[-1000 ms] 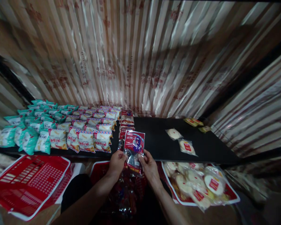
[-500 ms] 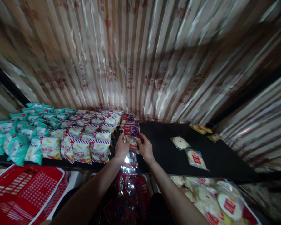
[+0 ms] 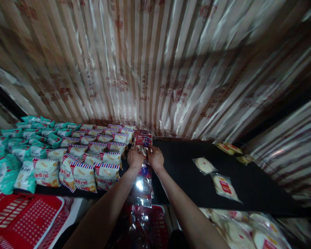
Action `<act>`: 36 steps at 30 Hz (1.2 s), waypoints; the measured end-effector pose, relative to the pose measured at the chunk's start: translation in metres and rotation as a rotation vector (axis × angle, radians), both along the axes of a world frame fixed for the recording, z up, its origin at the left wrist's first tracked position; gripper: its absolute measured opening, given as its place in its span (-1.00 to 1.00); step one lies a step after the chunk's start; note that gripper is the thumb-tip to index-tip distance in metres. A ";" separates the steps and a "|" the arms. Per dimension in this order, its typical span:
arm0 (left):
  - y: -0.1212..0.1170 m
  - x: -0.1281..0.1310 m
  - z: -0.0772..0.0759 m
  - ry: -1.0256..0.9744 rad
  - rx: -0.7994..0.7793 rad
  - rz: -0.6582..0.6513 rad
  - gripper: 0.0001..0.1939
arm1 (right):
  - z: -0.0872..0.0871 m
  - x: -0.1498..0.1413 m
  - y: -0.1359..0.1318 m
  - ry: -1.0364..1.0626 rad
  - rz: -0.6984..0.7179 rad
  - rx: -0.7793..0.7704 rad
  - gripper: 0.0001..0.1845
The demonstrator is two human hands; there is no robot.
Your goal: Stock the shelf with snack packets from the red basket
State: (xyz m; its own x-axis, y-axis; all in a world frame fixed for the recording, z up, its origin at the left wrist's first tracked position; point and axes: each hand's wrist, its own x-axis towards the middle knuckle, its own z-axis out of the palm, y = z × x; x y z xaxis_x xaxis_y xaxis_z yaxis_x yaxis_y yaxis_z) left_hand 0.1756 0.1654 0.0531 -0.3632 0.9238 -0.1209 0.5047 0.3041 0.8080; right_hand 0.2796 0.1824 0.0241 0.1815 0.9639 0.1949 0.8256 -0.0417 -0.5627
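Between my hands lies a red snack packet with a dark blue picture, near the back of the black shelf. My left hand grips its left side with curled fingers, and my right hand pinches the right side. Another packet with a shiny clear lower part lies in front, below my wrists, and reaches over the shelf's front edge. Just left of my left hand stand rows of white shrimp-snack bags with blue-and-red striped tops.
Teal snack bags fill the far left. Round white packaged cakes and yellow packets lie on the right. Below are a red basket, a dark red basket and a heap of packaged cakes. Striped sheeting hangs behind.
Both hands have moved with the red packet toward the back of the shelf, laying it lower over the row. The view has shifted slightly, so the shelf sits lower.
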 end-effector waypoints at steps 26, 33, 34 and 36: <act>0.002 0.008 -0.024 0.215 0.063 0.010 -0.65 | -0.006 -0.012 0.011 -0.151 0.053 0.060 -0.58; 0.004 0.008 -0.030 0.214 0.097 0.036 -0.64 | -0.006 -0.018 0.033 -0.184 0.234 0.010 -0.59; 0.004 0.007 -0.031 0.212 0.102 0.037 -0.64 | -0.006 -0.019 0.036 -0.195 0.252 -0.009 -0.58; 0.005 0.006 -0.035 0.207 0.119 0.045 -0.64 | -0.006 -0.020 0.041 -0.220 0.273 -0.046 -0.57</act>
